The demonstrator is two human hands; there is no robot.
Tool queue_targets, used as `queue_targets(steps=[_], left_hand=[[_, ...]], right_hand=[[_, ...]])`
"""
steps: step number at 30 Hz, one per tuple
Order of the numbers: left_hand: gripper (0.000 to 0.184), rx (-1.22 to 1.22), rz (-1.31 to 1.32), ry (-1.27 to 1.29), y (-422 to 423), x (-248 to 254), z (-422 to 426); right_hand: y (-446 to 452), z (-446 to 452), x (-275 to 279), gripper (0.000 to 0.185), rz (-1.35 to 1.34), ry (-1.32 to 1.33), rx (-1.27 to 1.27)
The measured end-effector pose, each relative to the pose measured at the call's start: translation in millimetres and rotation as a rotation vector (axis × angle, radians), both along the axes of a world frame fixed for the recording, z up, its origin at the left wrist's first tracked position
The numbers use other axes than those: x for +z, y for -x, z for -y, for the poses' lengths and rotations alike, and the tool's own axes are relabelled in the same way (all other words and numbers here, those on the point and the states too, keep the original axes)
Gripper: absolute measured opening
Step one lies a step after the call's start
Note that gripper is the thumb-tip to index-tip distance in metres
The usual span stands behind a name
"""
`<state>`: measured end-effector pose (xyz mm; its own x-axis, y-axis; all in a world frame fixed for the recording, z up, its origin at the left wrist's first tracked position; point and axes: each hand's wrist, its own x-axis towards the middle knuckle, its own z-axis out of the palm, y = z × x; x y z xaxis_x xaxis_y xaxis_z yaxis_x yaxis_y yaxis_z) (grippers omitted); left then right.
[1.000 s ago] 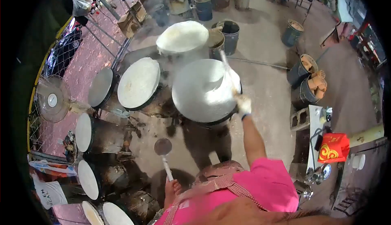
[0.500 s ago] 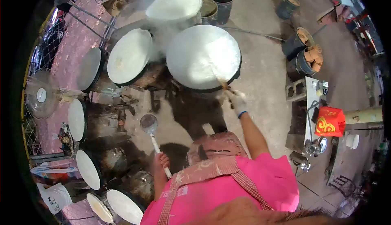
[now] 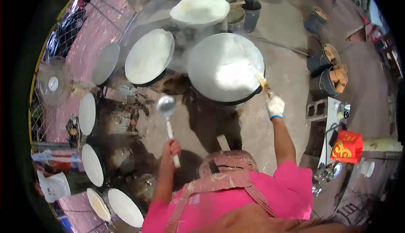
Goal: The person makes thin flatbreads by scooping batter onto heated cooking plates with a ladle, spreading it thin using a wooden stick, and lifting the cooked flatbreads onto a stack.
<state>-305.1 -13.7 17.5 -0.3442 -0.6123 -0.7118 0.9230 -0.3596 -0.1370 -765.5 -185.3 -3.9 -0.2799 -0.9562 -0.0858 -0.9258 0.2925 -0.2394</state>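
Note:
My bare left hand (image 3: 172, 147) is closed around the pale handle of a ladle (image 3: 166, 105), its round bowl raised away from me over the floor. My right hand (image 3: 275, 105), in a white glove with a blue cuff, grips a wooden-handled tool (image 3: 264, 84). That tool reaches over the right rim of a large round pan (image 3: 204, 79), whose surface is coated in white; the tip is hard to make out against the brightness. Left of this pan sits another wide pan (image 3: 149, 58) with a white layer.
A further white-filled pan (image 3: 200, 10) steams at the back. More round pans (image 3: 87, 114) line the left side near a fan (image 3: 53, 84). Buckets of bricks (image 3: 329, 81), a concrete block (image 3: 316, 109) and a bench with a red bag (image 3: 347, 146) stand at right.
The ladle in my left hand has moved up and forward, and its bowl now looks paler. My right hand has shifted the wooden-handled tool rightward along the pan's rim. The view has shifted.

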Motion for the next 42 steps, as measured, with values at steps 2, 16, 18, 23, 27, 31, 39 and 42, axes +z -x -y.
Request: queue_targets(steps=[2,16,18,23,27,31,39,42], left_hand=[[0.033,-0.075,0.025,0.093,15.8,10.7,37.1],[0.019,-0.372,0.017,0.243,122.5,14.2,115.1],[0.007,-0.355,0.282,0.456,75.3,45.3,54.9],[0.024,-0.358,-0.296,0.401,14.2,-0.5,14.3],[0.03,-0.031,-0.386,0.239,-18.7,53.8,12.3],[0.028,0.05,-0.284,0.186,-45.8,70.4,12.3],[0.036,0.231,0.052,0.346,-67.7,40.2,-46.6],[0.031,0.409,0.101,0.269,-73.8,51.7,-61.8]], right_hand=[[-12.2,-18.0,-12.0,0.033,-0.071,-0.001,0.215],[-114.4,-113.4,-5.8,0.029,0.547,0.268,0.02],[-126.1,-117.0,28.1,0.023,0.513,0.396,0.191],[-166.8,-115.8,16.5,0.04,0.362,0.462,0.431],[-208.1,-99.3,25.0,0.049,0.538,0.567,0.525],[-231.3,-66.3,21.1,0.038,0.665,0.19,0.619],[-284.0,50.4,43.1,0.036,0.557,-0.02,0.775],[-332.1,119.6,44.9,0.035,0.009,0.006,1.097]])
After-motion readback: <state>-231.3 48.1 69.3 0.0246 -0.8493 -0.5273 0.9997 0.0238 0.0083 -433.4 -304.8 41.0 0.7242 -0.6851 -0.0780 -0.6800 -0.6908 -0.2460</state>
